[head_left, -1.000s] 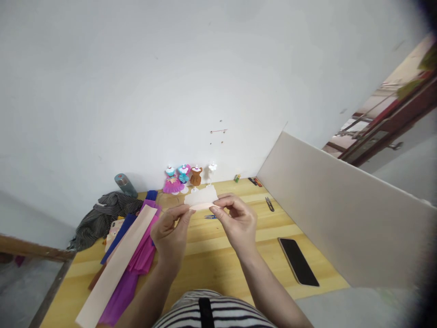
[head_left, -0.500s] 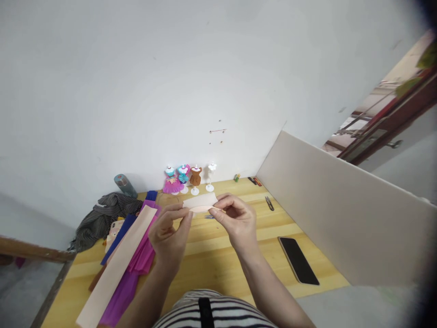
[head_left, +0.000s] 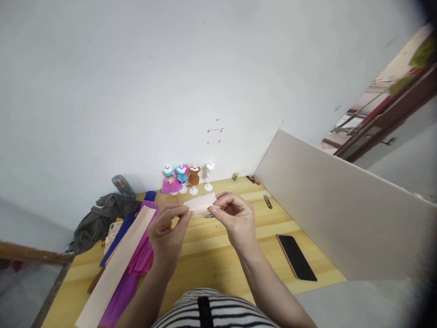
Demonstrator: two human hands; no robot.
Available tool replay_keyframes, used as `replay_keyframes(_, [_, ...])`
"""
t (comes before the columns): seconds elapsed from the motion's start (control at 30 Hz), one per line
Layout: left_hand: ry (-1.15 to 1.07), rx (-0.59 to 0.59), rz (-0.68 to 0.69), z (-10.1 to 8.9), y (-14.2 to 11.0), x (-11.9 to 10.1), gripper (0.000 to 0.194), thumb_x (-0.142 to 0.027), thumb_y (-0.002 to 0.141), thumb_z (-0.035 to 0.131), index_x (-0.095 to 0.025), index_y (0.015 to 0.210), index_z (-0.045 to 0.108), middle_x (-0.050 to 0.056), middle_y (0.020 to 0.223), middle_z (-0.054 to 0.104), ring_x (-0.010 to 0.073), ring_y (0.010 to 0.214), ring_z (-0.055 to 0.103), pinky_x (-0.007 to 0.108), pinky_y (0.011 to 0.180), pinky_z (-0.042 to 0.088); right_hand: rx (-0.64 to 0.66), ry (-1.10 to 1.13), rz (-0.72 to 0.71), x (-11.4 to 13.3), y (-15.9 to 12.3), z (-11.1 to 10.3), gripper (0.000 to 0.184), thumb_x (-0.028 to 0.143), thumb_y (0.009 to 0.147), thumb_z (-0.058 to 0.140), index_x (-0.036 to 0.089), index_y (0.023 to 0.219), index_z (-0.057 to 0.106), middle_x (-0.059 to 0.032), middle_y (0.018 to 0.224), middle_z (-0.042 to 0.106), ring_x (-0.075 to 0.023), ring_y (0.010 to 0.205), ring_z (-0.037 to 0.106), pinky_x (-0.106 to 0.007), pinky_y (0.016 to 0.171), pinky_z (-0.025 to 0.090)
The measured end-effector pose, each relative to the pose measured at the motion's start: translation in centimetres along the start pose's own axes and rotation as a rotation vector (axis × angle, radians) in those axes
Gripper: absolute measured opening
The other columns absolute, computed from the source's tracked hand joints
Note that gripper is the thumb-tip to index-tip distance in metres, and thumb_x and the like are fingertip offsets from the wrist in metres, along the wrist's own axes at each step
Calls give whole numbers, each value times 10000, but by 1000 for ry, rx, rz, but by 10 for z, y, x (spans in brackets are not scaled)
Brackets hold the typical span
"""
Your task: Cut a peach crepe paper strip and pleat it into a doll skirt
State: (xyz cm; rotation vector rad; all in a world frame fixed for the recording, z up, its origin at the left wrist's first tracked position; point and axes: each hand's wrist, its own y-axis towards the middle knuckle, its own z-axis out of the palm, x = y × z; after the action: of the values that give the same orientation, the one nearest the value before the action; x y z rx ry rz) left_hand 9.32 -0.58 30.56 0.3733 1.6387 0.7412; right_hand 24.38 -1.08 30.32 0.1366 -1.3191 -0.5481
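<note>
Above the wooden table, a small pale pink strip (head_left: 201, 200) of paper or cloth is stretched between my two hands. My left hand (head_left: 169, 232) pinches its left end between thumb and fingers. At the other end, my right hand (head_left: 237, 221) pinches it the same way. A fold runs along the strip, and a thin, see-through part hangs below it. A small blue and metal object (head_left: 209, 216) lies beyond the strip, partly hidden, so its kind is unclear.
Left of my hands lie a long pale pink strip (head_left: 116, 269) and magenta and purple sheets (head_left: 118, 300). Small dress forms (head_left: 194, 177) stand by the wall, near a flask (head_left: 123, 186). Thread snips (head_left: 267, 201) and a phone (head_left: 296, 257) lie right, beside a white partition (head_left: 334, 214).
The lower part of the strip bulged toward me before; now it hangs flatter and thinner below the fold. Both hands keep their pinch. The whole view has shifted slightly.
</note>
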Motion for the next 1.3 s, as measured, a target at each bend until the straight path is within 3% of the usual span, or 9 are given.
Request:
replay_keyframes(0.2, [100,79,44,-4,3,3,176,-121,742,685,-205,888,736,6,783,695,105,676,626,213,621,520,-12,-56,-25,-4,-2,-1,87,192,683,737,182,726,661,-10,712,613,-111,600,498,-249,551,429])
replay_keyframes(0.57, [232,26,147,-2,5,4,111,-107,760,674,-197,821,695,-10,780,690,104,719,638,215,686,519,62,-382,-316,0,-1,-2,151,151,812,636,216,930,705,-32,763,627,-145,667,552,-294,611,464])
replay_keyframes(0.8, [218,53,164,-3,6,6,159,-86,773,655,-198,879,697,-6,804,677,96,728,632,202,680,512,61,-459,-399,1,-1,-2,177,113,817,624,210,942,702,-30,754,615,-142,681,559,-279,601,465])
replay_keyframes(1.1, [290,145,173,-7,10,7,168,-135,810,620,-199,934,713,14,829,690,112,742,643,207,687,515,105,-460,-434,-1,-1,-4,193,102,821,614,219,950,698,-34,774,622,-140,685,572,-275,592,469])
replay_keyframes(1.3, [309,114,180,-5,9,2,134,-127,810,608,-202,865,704,6,794,683,114,725,641,220,675,518,125,-480,-398,-2,-1,-4,183,144,844,594,228,971,695,-49,795,635,-156,699,577,-301,606,475])
